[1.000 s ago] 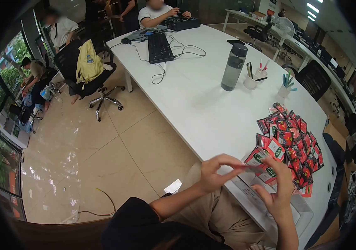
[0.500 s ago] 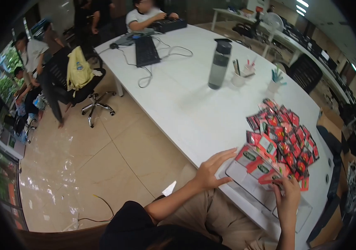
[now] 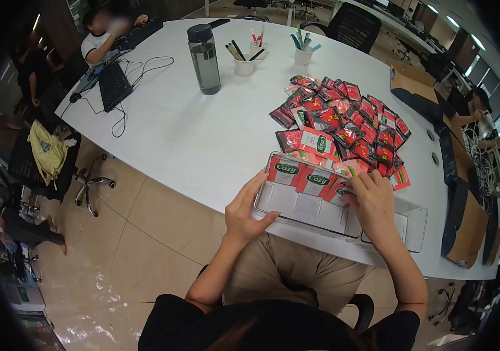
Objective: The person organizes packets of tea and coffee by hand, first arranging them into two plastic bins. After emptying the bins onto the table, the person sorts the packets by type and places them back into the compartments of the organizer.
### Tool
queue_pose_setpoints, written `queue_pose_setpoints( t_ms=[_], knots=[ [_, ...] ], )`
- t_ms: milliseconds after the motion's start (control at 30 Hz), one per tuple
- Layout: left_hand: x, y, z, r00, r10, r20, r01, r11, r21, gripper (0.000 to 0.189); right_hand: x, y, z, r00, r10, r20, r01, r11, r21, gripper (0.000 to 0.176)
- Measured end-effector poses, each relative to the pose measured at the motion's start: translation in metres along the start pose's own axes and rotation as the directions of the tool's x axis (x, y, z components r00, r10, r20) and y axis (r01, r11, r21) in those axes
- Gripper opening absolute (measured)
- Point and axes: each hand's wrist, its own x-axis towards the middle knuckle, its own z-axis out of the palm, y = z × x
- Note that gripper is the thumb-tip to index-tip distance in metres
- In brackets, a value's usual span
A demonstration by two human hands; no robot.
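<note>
A clear plastic organiser box [image 3: 414,225] stands at the near edge of the white table [image 3: 203,140]. My left hand [image 3: 245,209] grips the box's left end, thumb on the front wall. My right hand [image 3: 373,202] rests over the box's middle compartments, its fingertips on a red-and-white tea sachet [image 3: 341,188] lying in the box. Two more Cozy sachets [image 3: 300,174] lie in the left compartments. A heap of red and black sachets [image 3: 355,123] spreads over the table just behind the box.
A dark water bottle [image 3: 204,51] and two white cups with pens [image 3: 273,54] stand at the far side. A keyboard with cables [image 3: 113,85] lies at the far left, where a person sits. A cardboard box [image 3: 463,222] lies at the right. An office chair with a yellow bag [image 3: 45,153] stands on the floor.
The view swung right and down, so the box is now in front of me. My left hand closed on the box's end; my right hand moved down onto a sachet in the box.
</note>
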Motion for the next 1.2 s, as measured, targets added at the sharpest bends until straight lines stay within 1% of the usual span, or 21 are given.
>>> queue_pose_setpoints(
  t_ms=[33, 67, 167, 267, 367, 400, 500, 533, 633, 733, 833, 900, 933, 1033, 1067, 1167, 1200],
  knots=[
    [0.0, 0.0, 0.0, 1.0, -0.002, 0.001, 0.002, 1.0, -0.002, 0.066, 0.001, 0.001, 0.001, 1.0, -0.006, -0.014, 0.005, 1.0, -0.027, 0.034],
    [0.0, 0.0, 0.0, 1.0, -0.004, 0.003, 0.004, 1.0, -0.005, 0.067, 0.003, 0.001, 0.0, 1.0, -0.004, -0.017, 0.004, 1.0, -0.02, 0.039],
    [0.0, 0.0, 0.0, 1.0, -0.021, 0.011, 0.022, 0.999, -0.032, 0.067, 0.008, 0.001, -0.001, 0.998, 0.05, -0.027, -0.051, 0.999, -0.015, 0.044],
    [0.0, 0.001, -0.002, 1.0, -0.015, 0.018, 0.015, 0.999, -0.03, 0.068, 0.011, -0.001, -0.003, 0.998, 0.053, -0.015, -0.052, 0.998, 0.034, 0.047],
    [0.001, 0.0, -0.002, 1.0, -0.011, 0.018, 0.011, 1.0, -0.029, 0.071, 0.016, -0.001, -0.01, 0.997, 0.078, -0.03, -0.074, 0.992, 0.1, 0.044],
    [0.0, 0.0, -0.002, 1.0, -0.021, 0.019, 0.021, 0.999, -0.031, 0.072, 0.02, 0.001, -0.014, 0.997, 0.075, -0.037, -0.071, 0.992, 0.101, 0.036],
    [0.001, 0.0, -0.003, 1.0, -0.014, 0.02, 0.014, 1.0, -0.027, 0.077, 0.04, 0.017, -0.009, 0.988, -0.007, -0.151, 0.018, 0.997, 0.075, 0.029],
    [0.0, 0.001, -0.004, 1.0, -0.009, 0.022, 0.009, 1.0, -0.023, 0.078, 0.049, 0.023, -0.007, 0.992, 0.018, -0.126, -0.005, 0.995, 0.1, 0.026],
    [0.002, 0.0, -0.004, 1.0, 0.009, 0.019, -0.008, 1.0, -0.011, 0.081, 0.083, 0.052, 0.017, 0.998, 0.068, 0.009, -0.069, 0.984, 0.167, 0.035],
    [0.0, 0.0, -0.003, 1.0, 0.01, 0.01, -0.01, 1.0, 0.011, 0.08, 0.131, 0.084, 0.049, 0.958, -0.002, 0.287, -0.072, 0.967, 0.246, 0.061],
    [0.0, 0.001, -0.004, 1.0, 0.02, 0.013, -0.02, 0.999, 0.027, 0.079, 0.176, 0.113, 0.097, 0.933, -0.141, 0.331, 0.014, 0.933, 0.36, 0.094],
    [0.002, 0.0, -0.005, 1.0, 0.024, 0.019, -0.025, 0.999, 0.02, 0.079, 0.196, 0.112, 0.113, 0.902, -0.182, 0.392, 0.022, 0.926, 0.377, 0.115],
    [0.002, 0.002, -0.005, 0.999, 0.022, 0.026, -0.023, 0.999, 0.034, 0.078, 0.199, 0.108, 0.116, 0.882, -0.125, 0.455, -0.046, 0.937, 0.347, 0.121],
    [0.002, -0.003, -0.004, 0.999, 0.034, 0.03, -0.034, 0.999, 0.012, 0.079, 0.208, 0.101, 0.128, 0.907, -0.063, 0.417, -0.057, 0.962, 0.268, 0.122],
    [0.002, -0.002, -0.004, 0.999, 0.019, 0.038, -0.019, 1.0, 0.024, 0.079, 0.207, 0.101, 0.132, 0.929, -0.066, 0.364, -0.037, 0.963, 0.267, 0.117],
    [0.0, -0.004, -0.003, 0.999, 0.018, 0.039, -0.018, 1.0, -0.001, 0.079, 0.205, 0.088, 0.114, 0.899, 0.084, 0.431, -0.167, 0.973, 0.157, 0.111],
    [0.001, -0.004, -0.002, 0.999, 0.023, 0.039, -0.023, 1.0, -0.004, 0.079, 0.203, 0.089, 0.113, 0.914, 0.109, 0.391, -0.17, 0.977, 0.126, 0.099]
  ],
)
